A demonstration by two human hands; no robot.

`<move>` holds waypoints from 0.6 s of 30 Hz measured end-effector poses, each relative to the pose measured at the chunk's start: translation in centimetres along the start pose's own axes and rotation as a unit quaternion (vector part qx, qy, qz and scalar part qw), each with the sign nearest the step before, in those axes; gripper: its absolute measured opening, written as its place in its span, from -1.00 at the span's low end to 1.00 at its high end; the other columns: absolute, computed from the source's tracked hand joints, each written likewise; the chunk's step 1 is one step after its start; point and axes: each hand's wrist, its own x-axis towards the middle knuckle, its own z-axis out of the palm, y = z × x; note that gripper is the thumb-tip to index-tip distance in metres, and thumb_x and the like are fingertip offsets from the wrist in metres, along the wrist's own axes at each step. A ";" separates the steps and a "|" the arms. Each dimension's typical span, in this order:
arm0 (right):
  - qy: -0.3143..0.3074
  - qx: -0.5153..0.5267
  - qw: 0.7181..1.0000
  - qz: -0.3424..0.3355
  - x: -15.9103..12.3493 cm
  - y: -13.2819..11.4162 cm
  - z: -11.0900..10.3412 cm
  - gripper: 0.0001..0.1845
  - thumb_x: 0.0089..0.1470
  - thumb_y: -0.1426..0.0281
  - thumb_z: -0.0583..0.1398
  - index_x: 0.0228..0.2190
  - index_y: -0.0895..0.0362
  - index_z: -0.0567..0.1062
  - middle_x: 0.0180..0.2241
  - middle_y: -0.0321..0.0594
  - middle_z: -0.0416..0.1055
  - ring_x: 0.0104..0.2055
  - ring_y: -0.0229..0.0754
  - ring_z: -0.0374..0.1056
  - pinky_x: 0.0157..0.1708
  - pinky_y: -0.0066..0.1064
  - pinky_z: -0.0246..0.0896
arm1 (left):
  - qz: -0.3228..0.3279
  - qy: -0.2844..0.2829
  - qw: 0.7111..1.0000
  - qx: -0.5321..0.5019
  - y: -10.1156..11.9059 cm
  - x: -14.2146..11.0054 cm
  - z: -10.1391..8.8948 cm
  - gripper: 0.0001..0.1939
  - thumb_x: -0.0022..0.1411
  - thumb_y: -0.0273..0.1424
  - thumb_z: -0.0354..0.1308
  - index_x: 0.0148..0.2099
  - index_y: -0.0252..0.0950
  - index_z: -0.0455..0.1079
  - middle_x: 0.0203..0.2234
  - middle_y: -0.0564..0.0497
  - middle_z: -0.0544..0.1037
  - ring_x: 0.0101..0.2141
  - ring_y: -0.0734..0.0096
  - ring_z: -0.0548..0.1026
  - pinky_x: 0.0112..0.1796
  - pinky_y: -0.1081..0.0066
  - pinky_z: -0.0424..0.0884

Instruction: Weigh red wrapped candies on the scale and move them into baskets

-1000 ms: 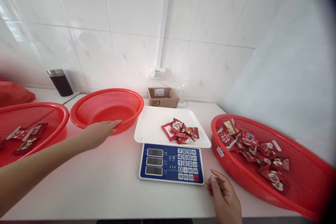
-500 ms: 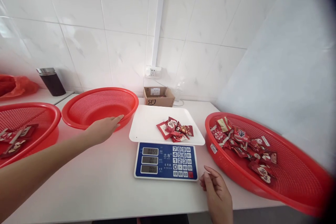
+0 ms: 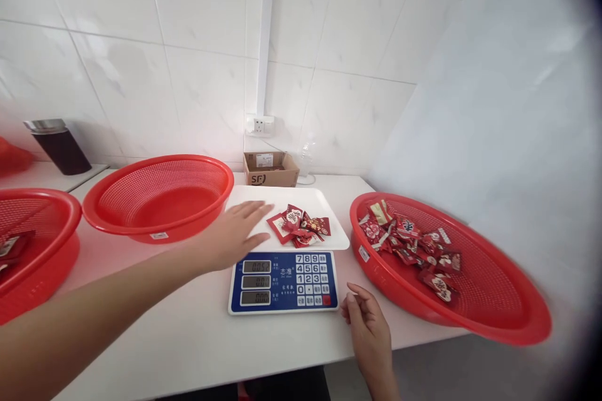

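Observation:
A small heap of red and brown snack packets lies on the white pan of a digital scale. Over the pan's left side is my left hand, fingers stretched toward the packets and holding nothing. The scale's blue keypad panel faces me, its displays lit with digits. Beside the panel's lower right corner, my right hand is loosely curled, thumb against the fingers; whether anything is in it I cannot make out. A red basket at the right holds many similar packets.
Left of the scale stands a red basket with nothing visible inside. Another red basket at the left edge holds a few packets. Behind the scale sits a small cardboard box; a dark tumbler stands at the back left.
My left hand has moved right, from the rim of the middle red basket to over the pan, its fingers spreading. My right hand stays by the scale. The view has shifted slightly right.

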 end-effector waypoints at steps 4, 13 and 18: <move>0.000 0.007 1.000 -0.012 0.0 0.2 0.0 -0.46 -0.11 -0.03 0.15 -0.25 0.15 0.40 -0.61 -0.35 0.31 -0.54 -0.24 0.24 -0.51 -0.40 0.18 | 0.068 -0.035 0.996 -0.052 3.3 4.1 2.1 -0.34 0.20 0.00 -0.18 0.27 -0.17 -0.05 0.26 -0.15 0.00 0.23 0.12 -0.05 0.15 0.11 0.02; -0.010 0.020 0.999 -0.032 0.0 0.5 -0.1 -0.53 -0.05 0.03 0.15 -0.25 0.14 0.41 -0.62 -0.35 0.30 -0.55 -0.23 0.24 -0.53 -0.41 0.17 | 0.064 -0.021 0.998 0.010 3.3 9.1 5.2 -0.46 0.19 -0.01 -0.14 0.06 -0.23 0.29 -0.11 -0.18 0.42 -0.03 0.06 0.30 -0.10 0.15 0.28; -0.012 0.022 0.999 -0.026 0.0 0.5 -0.1 -0.50 -0.06 0.00 0.14 -0.25 0.14 0.41 -0.62 -0.34 0.30 -0.55 -0.22 0.24 -0.52 -0.41 0.18 | 0.008 0.066 0.998 -0.002 2.0 9.8 4.5 -0.59 0.27 -0.18 -0.18 -0.11 -0.29 0.38 -0.24 -0.14 0.45 -0.14 0.20 0.37 -0.12 0.26 0.30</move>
